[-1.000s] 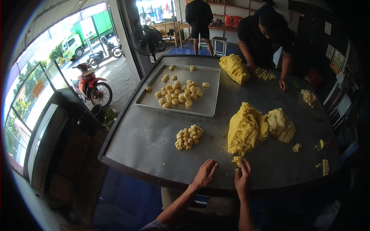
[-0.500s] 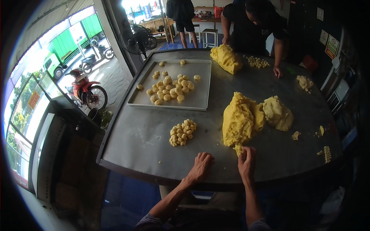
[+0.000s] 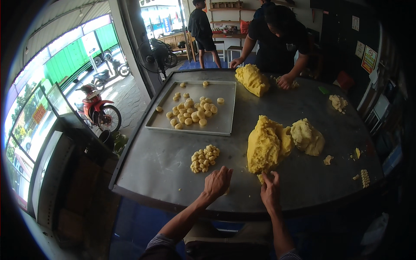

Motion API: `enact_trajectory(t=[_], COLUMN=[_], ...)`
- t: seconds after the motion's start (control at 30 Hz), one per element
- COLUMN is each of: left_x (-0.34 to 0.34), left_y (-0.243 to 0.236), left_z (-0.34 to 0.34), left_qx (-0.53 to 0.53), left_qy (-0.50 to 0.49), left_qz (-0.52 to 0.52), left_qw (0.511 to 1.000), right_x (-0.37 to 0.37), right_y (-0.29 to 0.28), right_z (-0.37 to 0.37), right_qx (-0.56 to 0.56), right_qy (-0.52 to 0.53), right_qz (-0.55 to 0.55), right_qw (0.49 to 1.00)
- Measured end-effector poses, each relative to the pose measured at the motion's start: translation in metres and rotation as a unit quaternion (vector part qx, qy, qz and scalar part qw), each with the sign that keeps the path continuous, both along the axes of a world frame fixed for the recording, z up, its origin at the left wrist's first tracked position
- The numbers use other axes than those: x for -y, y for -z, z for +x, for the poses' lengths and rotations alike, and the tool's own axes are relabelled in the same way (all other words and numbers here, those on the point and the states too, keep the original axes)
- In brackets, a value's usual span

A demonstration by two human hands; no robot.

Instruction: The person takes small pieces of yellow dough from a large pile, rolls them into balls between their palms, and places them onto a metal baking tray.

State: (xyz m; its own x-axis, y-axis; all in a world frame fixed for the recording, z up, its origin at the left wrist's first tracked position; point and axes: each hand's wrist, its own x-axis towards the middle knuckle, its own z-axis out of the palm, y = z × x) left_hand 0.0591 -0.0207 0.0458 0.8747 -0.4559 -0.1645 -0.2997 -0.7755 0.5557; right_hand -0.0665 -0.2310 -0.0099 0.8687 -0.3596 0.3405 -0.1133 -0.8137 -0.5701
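My right hand (image 3: 271, 191) pinches a small bit of yellow dough (image 3: 260, 178) at the near tip of a large, crumbly yellow dough mound (image 3: 263, 147). To its left, my left hand (image 3: 217, 182) is closed, knuckles up, low over the metal table. A small pale piece shows at its lower edge, too hidden to name. Just beyond that hand lies a heap of small pale dough balls (image 3: 203, 159). A smoother, paler dough lump (image 3: 307, 137) leans against the right side of the yellow mound.
A shallow metal tray (image 3: 190, 130) holding round dough pieces sits at the far left of the table (image 3: 147, 167). Across the table a person (image 3: 279, 47) reaches near another yellow dough block (image 3: 252, 81). Crumbs, a dough scrap (image 3: 338, 104) and tiny balls (image 3: 365, 178) lie on the right.
The view has tilted up slightly. My left hand has curled tighter. My right hand stays at the mound's near tip. The person opposite has moved a hand to the small balls there.
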Motion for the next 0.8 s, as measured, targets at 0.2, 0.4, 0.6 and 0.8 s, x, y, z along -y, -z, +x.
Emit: enact_trajectory(t=[0.2,0.4,0.6,0.8], left_x=[0.000,-0.050,-0.030,-0.016], left_y=[0.061,0.014,0.015,0.052], left_z=[0.018,-0.047,0.084,0.130], left_qx=[0.242,0.020,0.372,0.195], left_qy=[0.002,0.190,-0.066,0.107], left_qz=[-0.061,-0.027,-0.204,0.039], left_qw=[0.968,0.981,0.903,0.974], right_x=[-0.019,0.008,-0.007,-0.002], right_y=[-0.010,0.016,0.001,0.026], right_z=[-0.012,-0.024,0.005,-0.002], right_qx=[-0.025,0.004,-0.015,0.001], right_qy=[-0.038,-0.027,0.030,0.012], right_qz=[0.022,0.070,-0.060,-0.083], right_qw=[0.999,0.997,0.998,0.996])
